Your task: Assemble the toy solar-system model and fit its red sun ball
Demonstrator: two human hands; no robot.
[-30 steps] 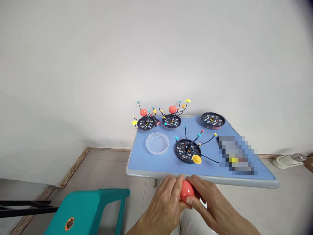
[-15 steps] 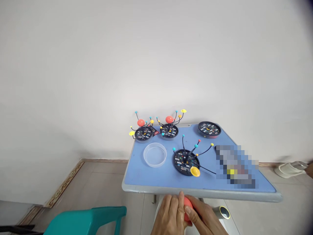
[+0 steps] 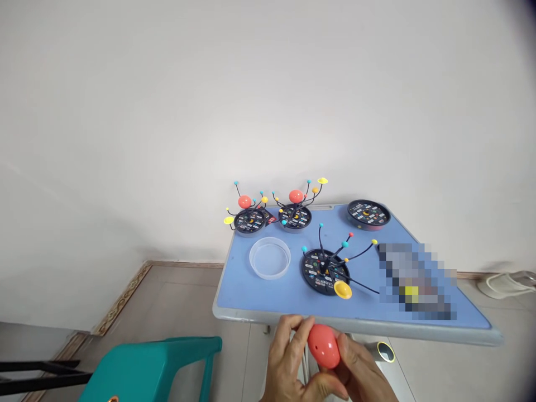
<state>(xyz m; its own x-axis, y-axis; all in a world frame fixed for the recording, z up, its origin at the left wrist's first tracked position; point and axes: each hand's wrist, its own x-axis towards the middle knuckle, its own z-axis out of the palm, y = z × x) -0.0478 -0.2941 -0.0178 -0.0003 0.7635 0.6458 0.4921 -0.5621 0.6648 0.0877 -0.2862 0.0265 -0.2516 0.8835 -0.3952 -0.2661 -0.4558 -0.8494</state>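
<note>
A plain white wall (image 3: 268, 100) rises behind a light-blue rectangular worktop with a grey rim (image 3: 243, 298). At the near left stands a teal plastic stool (image 3: 134, 368). On the right of the worktop lies a long dark object (image 3: 414, 285), too pixelated to make out.

The left hand (image 3: 288, 363) and right hand (image 3: 364, 368) meet just past the worktop's near edge. The left fingers pinch the left side of a ball; the right thumb presses its right side, the other right fingers being partly hidden.

Near the middle of the worktop is a planet model on a round black printed base (image 3: 325, 273), with curved black arms tipped by small coloured balls. At the far left, 2 similar models, a left one (image 3: 250, 222) and a right one (image 3: 295, 218), each carry a red ball on top. A round black printed disc case (image 3: 368, 214) sits at the far right. A clear round plastic dish (image 3: 270, 276) lies left of the near model.

The glossy red plastic ball (image 3: 325, 349) is held between both hands, a small dark hole (image 3: 316, 347) showing on it.
</note>
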